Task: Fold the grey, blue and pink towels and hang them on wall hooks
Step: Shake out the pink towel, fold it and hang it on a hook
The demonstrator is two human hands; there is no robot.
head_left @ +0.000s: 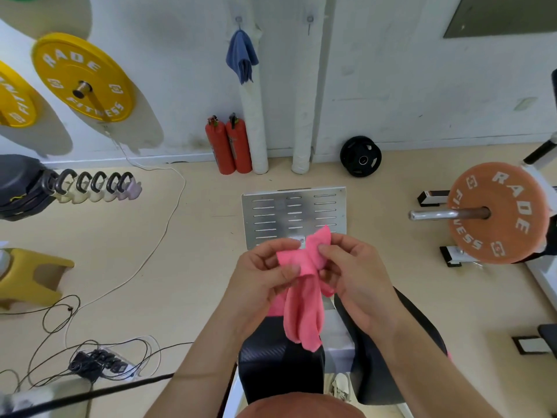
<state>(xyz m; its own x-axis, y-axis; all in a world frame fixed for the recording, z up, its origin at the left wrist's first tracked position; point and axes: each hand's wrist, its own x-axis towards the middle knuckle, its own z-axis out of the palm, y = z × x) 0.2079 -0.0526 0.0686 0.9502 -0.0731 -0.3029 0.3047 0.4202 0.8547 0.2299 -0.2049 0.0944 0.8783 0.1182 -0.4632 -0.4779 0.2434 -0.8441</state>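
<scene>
Mid-fold, left hand (259,276) and right hand (360,282) are pinching the bunched pink towel (303,300) at 6 o'clock, next probably needing a neater fold, then lifting to the free wall hook (309,20) at 12, beside the hung blue towel (241,55).

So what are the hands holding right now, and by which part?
Both hold the pink towel at its bunched top end: the left hand pinches the left side, the right hand the right. The rest hangs down.
</scene>
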